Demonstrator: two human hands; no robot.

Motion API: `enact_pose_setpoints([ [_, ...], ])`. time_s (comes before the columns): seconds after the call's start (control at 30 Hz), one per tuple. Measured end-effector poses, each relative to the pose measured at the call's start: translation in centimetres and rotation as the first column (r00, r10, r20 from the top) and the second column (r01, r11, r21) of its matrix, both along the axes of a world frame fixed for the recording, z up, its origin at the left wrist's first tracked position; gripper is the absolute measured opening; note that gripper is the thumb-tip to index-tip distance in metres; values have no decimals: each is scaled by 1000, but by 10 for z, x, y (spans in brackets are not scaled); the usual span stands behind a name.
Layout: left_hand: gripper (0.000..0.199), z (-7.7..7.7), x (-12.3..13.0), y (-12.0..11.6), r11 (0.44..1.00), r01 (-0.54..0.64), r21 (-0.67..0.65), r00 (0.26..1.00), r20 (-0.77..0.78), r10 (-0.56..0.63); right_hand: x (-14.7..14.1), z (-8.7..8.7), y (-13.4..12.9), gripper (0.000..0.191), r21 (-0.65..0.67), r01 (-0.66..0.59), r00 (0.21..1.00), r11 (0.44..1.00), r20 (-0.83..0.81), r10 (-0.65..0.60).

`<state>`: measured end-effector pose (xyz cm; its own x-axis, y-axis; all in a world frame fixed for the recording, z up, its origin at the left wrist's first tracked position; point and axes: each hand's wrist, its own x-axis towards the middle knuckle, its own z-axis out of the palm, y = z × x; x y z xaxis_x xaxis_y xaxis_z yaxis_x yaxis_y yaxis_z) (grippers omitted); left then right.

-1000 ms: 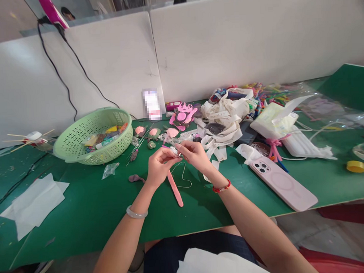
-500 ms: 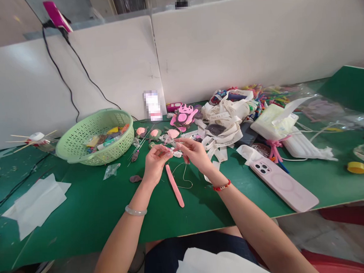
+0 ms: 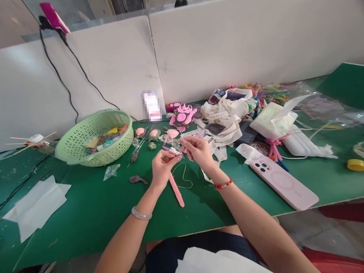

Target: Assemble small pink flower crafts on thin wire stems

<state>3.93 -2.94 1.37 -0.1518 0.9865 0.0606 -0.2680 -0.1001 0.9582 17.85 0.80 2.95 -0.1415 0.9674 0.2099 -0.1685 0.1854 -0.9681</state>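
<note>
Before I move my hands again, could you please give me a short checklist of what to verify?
1. Left hand and right hand pinching a small pink-and-white piece: ok.
2. What that piece is: cannot tell.
3. Pink strip clear of the left hand: cannot tell, its end is hidden below it.
4. Wire loop clear of both hands: ok.
5. White printed ribbon clear of the right hand: not ok, one strip runs under its wrist.
6. Phone in a pink case clear of the hands: ok.

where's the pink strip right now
In the head view, the pink strip lies on the green table just below the left hand, with a thin looped wire on its right.
</note>
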Motion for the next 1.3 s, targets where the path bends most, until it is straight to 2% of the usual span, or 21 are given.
enact_pose_setpoints([
  [0.2,45,8,-13,2,983,168,-78,979,-104,-175,5,-2,6,38,50,3,994,999,107,-9],
  [0.4,60,20,-39,7,984,125,-130,943,-292,-158,9,-4,8,38,150,-1,958,989,283,-42],
  [0.53,50,24,-49,6,973,180,-147,907,-357,-222,5,-4,2,40,221,-96,919,970,395,1],
  [0.6,48,27,-54,6,960,200,-194,888,-378,-262,3,-4,0,42,214,-161,901,963,431,54],
  [0.73,50,39,-64,0,946,157,-283,885,-385,-262,1,-7,-1,45,171,-235,871,957,474,129],
  [0.87,48,48,-81,-23,934,67,-351,894,-394,-212,2,-10,4,51,174,-150,901,973,430,62],
  [0.93,49,43,-90,-40,916,30,-401,896,-396,-202,4,-10,6,54,137,-96,922,986,384,37],
  [1.07,54,20,-97,-65,879,-44,-474,925,-352,-143,5,-8,7,56,99,-53,945,994,327,18],
  [1.17,56,3,-96,-72,856,-82,-510,939,-329,-106,5,-8,7,55,92,-48,950,995,313,17],
  [1.3,53,-12,-93,-73,873,-122,-473,924,-376,-74,4,-8,6,54,76,-57,942,996,336,28],
])
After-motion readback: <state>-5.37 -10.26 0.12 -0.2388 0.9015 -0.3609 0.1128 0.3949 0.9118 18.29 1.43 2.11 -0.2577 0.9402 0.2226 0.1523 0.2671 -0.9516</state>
